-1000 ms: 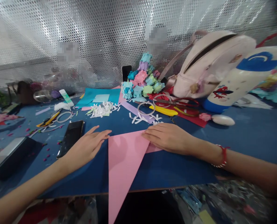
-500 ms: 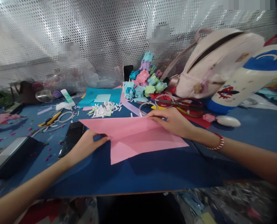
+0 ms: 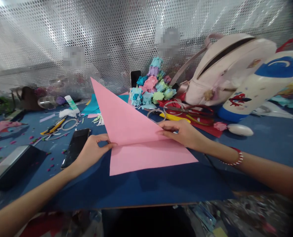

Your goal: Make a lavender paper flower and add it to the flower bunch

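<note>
A sheet of pink paper (image 3: 129, 126) is held over the blue table, creased across its middle. Its upper part stands up to a point at the upper left, while the lower part slopes down toward me. My left hand (image 3: 95, 148) pinches the sheet's left edge at the crease. At the right end of that crease, my right hand (image 3: 183, 133) grips the paper between thumb and fingers. A black phone (image 3: 76, 148) lies just beyond my left wrist. Colourful folded-paper pieces (image 3: 151, 82) are heaped behind the sheet.
Left are a pink glue gun (image 3: 0, 127), a yellow cutter (image 3: 53, 126), a glue stick (image 3: 71, 103) and a dark box (image 3: 15, 164). Right are scissors (image 3: 198, 112), a white mouse (image 3: 240, 129), a white-blue bottle (image 3: 250, 87) and a pale backpack (image 3: 225, 65). A perforated metal panel (image 3: 107, 42) rises behind.
The paper's upper flap has swung up, its left corner now pointing high and covering the white paper shreds. Both hands keep their pinch, the right one slightly lower.
</note>
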Tool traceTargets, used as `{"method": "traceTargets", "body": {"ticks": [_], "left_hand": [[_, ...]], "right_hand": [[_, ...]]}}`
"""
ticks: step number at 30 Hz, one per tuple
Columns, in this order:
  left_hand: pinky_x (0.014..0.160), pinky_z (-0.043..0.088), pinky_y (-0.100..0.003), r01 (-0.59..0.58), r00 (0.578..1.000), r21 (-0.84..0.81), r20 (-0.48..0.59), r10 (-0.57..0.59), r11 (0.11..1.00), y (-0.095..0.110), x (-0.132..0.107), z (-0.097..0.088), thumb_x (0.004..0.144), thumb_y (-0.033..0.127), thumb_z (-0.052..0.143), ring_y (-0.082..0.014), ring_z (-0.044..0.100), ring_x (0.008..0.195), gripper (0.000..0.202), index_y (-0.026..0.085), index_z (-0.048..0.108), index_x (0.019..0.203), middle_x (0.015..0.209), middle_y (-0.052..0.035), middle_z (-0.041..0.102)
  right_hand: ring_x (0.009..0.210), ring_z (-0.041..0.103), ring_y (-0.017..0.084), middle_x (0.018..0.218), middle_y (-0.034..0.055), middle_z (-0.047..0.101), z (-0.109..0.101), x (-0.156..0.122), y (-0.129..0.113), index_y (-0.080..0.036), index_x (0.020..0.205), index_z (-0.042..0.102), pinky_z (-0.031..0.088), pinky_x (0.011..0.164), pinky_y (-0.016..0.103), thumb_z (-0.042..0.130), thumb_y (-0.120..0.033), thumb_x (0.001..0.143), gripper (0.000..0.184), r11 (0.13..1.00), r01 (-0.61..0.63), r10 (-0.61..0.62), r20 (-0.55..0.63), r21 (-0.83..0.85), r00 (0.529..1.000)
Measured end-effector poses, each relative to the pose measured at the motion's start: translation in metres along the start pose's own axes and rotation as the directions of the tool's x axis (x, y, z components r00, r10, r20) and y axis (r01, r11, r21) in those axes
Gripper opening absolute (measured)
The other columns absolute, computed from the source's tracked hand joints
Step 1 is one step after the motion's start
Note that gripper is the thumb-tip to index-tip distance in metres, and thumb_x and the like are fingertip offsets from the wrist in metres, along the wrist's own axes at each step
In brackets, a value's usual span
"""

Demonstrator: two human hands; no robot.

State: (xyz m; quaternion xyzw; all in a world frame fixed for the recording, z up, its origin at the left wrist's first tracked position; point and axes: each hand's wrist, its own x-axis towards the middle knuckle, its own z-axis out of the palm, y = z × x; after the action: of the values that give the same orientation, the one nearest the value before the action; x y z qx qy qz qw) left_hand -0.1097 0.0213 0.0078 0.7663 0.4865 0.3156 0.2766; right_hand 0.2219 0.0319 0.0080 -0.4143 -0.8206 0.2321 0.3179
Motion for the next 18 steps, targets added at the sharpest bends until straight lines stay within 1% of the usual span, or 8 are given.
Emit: {"method": "traceTargets", "body": {"ticks": [4,6,9,14,18], "left_hand": [[0.091,0.053,-0.039,0.007,1.000,0.008,-0.008,-0.007,1.000,-0.002,0.000,-0.005,0.079,0.034,0.066,-0.0250,0.071,0.094,0.018,0.020,0.076,0.082,0.097,-0.0053,0.078],[0.090,0.053,-0.039,0.007,1.000,0.021,0.008,-0.007,1.000,-0.001,0.000,-0.006,0.080,0.036,0.065,-0.0251,0.071,0.092,0.019,0.019,0.075,0.079,0.095,-0.0053,0.078],[0.088,0.054,-0.039,-0.003,1.000,0.037,0.027,0.002,0.999,0.001,0.001,-0.007,0.082,0.038,0.063,-0.0247,0.070,0.090,0.022,0.019,0.073,0.078,0.093,-0.0052,0.077],[0.085,0.055,-0.037,-0.016,1.000,0.068,0.007,0.015,0.998,0.004,0.001,-0.008,0.083,0.038,0.062,-0.0238,0.070,0.088,0.022,0.019,0.072,0.079,0.091,-0.0049,0.077],[0.087,0.055,-0.037,-0.013,1.000,0.093,0.008,0.012,0.996,0.004,0.000,-0.009,0.084,0.038,0.060,-0.0247,0.071,0.092,0.023,0.019,0.073,0.083,0.094,-0.0055,0.077]], "right_hand": [[0.065,0.057,0.014,0.071,0.0012,0.066,-0.004,-0.007,0.004,-0.018,0.078,0.069,0.044,0.060,0.025,0.059,-0.061,0.087,0.045,0.997,-0.062,0.060,0.051,0.041,0.997],[0.068,0.060,0.015,0.073,0.0021,0.069,-0.005,-0.010,0.005,-0.018,0.078,0.070,0.046,0.063,0.026,0.060,-0.063,0.085,0.046,0.995,-0.080,0.077,0.052,0.055,0.996],[0.072,0.064,0.017,0.079,0.0035,0.073,-0.006,-0.013,0.008,-0.018,0.081,0.072,0.049,0.066,0.027,0.060,-0.064,0.085,0.047,0.994,-0.095,0.093,0.042,0.050,0.995],[0.074,0.065,0.019,0.081,0.0048,0.073,-0.006,-0.014,0.015,-0.017,0.081,0.072,0.051,0.065,0.028,0.060,-0.064,0.085,0.049,0.992,-0.116,0.114,0.036,0.051,0.993],[0.075,0.066,0.020,0.083,0.0048,0.074,-0.006,-0.014,0.018,-0.017,0.082,0.073,0.051,0.067,0.028,0.061,-0.064,0.084,0.048,0.990,-0.126,0.124,0.036,0.059,0.992]]}}
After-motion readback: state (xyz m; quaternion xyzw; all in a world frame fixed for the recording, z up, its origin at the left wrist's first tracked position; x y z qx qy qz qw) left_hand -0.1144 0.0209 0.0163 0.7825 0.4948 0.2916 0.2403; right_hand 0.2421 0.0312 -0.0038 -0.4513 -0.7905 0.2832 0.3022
